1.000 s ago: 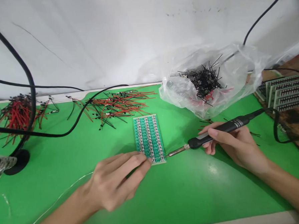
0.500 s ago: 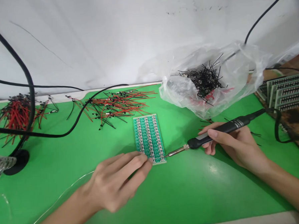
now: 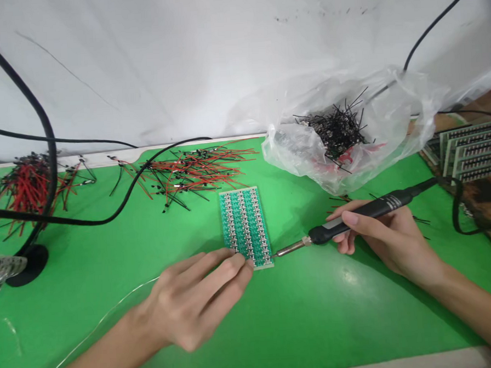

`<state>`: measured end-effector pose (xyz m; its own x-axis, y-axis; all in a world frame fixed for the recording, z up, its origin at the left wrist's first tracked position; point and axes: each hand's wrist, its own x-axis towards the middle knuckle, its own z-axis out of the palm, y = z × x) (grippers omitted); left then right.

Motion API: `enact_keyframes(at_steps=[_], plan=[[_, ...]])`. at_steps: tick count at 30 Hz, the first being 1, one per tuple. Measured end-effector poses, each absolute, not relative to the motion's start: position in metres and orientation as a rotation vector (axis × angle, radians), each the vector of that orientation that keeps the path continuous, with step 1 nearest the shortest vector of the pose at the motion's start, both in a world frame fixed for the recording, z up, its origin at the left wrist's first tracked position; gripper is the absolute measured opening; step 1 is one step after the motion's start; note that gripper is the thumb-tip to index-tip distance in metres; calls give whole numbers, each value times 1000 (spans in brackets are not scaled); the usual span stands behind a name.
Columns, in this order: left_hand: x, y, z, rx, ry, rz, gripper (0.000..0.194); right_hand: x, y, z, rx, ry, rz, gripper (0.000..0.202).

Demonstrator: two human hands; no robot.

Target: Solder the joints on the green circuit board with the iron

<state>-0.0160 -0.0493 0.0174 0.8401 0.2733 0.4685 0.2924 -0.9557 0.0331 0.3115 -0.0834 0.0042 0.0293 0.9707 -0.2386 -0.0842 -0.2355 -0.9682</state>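
Observation:
A green circuit board [image 3: 256, 222] with rows of small silvery parts lies on the green mat. My left hand [image 3: 202, 296] is closed over its lower left corner, fingertips at the board's bottom rows. Thin solder wire [image 3: 108, 313] runs up from the lower left and goes behind this hand; the pinch itself is hidden from above. In my right hand [image 3: 384, 240] is a black soldering iron [image 3: 362, 213], gripped like a pen. Its metal tip points left and meets the board's lower right edge, near the last parts of the right row.
Red and black wired components lie in piles [image 3: 27, 187] [image 3: 199, 170] along the mat's back. An open plastic bag [image 3: 293, 154] holds black-leaded parts. More boards [image 3: 480, 152] stand upright at the right. A black cable [image 3: 123, 204] loops across the left; a solder spool [image 3: 7, 269] is beside it.
My left fingers have shifted very slightly right and down at the board's corner. The soldering iron and the board have barely moved.

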Motion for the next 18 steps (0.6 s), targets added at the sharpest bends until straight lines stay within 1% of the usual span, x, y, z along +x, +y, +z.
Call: enact_keyframes(at_steps=[9,14,18], plan=[[-16,-50,11,-2973,-487,-811,23,312,-83,5,-1381,-978,1377,15],[-22,-50,4,-2955,-516,-862,20,311,-82,5,-1402,-952,1369,21],[-23,-50,7,-2977,-540,-845,21,312,-79,6,-1398,-909,1379,22]])
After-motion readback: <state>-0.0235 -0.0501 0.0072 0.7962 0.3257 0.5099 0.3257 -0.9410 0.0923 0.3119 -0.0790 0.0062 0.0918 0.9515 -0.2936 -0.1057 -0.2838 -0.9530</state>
